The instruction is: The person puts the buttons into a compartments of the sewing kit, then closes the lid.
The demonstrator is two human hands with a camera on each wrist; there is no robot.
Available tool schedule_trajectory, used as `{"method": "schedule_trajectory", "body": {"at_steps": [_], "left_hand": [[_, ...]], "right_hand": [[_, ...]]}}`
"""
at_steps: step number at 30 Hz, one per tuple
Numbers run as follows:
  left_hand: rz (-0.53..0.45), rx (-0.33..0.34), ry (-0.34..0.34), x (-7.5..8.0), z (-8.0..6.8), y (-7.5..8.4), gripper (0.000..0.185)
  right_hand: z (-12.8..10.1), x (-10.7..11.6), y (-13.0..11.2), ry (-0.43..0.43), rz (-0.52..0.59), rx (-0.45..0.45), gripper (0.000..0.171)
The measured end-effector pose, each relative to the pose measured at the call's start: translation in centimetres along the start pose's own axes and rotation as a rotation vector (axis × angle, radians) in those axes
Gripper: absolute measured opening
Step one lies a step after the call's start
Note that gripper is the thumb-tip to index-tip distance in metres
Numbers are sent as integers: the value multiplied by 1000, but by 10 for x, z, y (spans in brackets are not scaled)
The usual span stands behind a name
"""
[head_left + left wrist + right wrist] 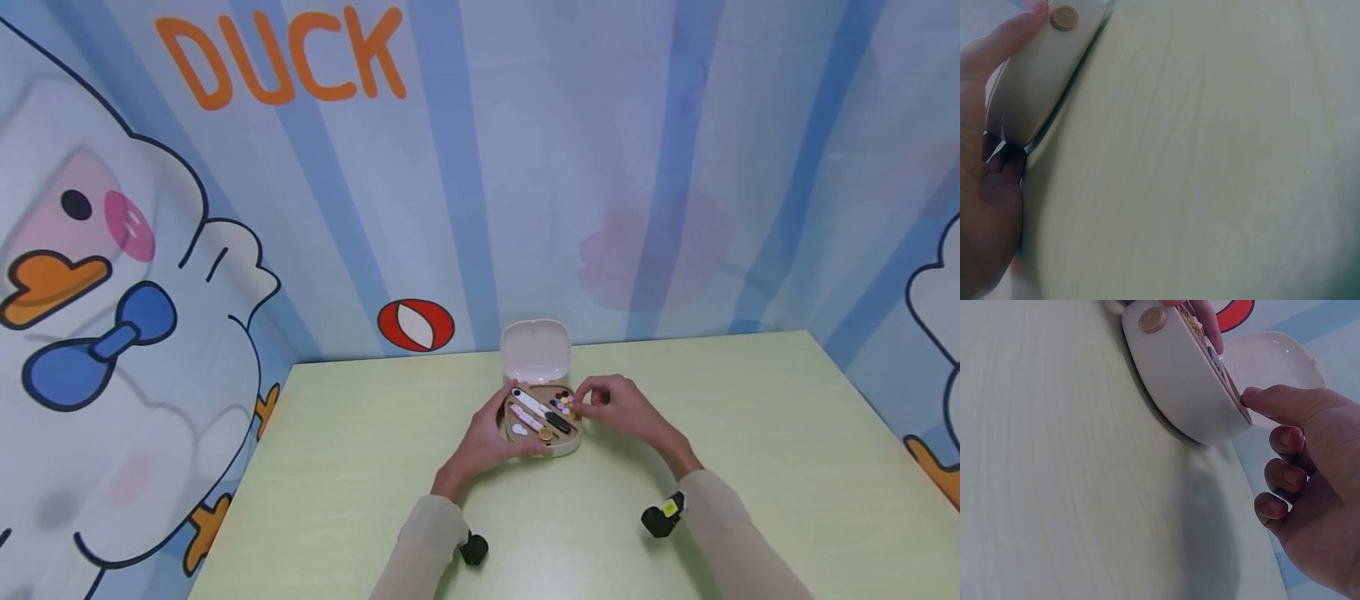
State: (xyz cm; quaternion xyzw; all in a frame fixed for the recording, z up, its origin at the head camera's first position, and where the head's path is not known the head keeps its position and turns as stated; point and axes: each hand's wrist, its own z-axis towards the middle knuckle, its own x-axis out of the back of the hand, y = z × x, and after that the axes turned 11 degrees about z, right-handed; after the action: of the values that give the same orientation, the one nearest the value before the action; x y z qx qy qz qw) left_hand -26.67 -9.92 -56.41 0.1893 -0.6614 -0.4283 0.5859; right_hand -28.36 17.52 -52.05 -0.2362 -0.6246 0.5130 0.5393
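A small beige sewing kit case [542,421] lies on the pale green table [750,433] with its lid [535,352] standing open toward the wall. Inside are white and black tools, a pink strip, a brass piece and small coloured pieces. My left hand [491,437] grips the case's left and near side, the thumb on its front. In the left wrist view, that hand [985,206] wraps the case [1035,75] by its snap button [1064,17]. My right hand [618,408] pinches at the right rim beside the coloured pieces. In the right wrist view, its thumb [1272,400] touches the rim of the case [1179,381].
A curtain printed with ducks and blue stripes closes off the back and both sides of the table. A red and white oval [416,325] is printed just behind the case. Black wrist cameras [663,517] hang under both sleeves.
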Motion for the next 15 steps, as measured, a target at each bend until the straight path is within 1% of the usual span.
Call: {"method": "schedule_trajectory", "body": {"at_steps": [3, 6, 15], "left_hand": [[2, 0, 0, 0, 0, 1, 118], [1, -7, 2, 0, -1, 1, 116], [8, -4, 2, 1, -1, 2, 117]], "right_hand": [[5, -2, 4, 10, 21, -4, 5], [7, -4, 6, 14, 32, -19, 8], [10, -9, 3, 28, 31, -62, 5]]}}
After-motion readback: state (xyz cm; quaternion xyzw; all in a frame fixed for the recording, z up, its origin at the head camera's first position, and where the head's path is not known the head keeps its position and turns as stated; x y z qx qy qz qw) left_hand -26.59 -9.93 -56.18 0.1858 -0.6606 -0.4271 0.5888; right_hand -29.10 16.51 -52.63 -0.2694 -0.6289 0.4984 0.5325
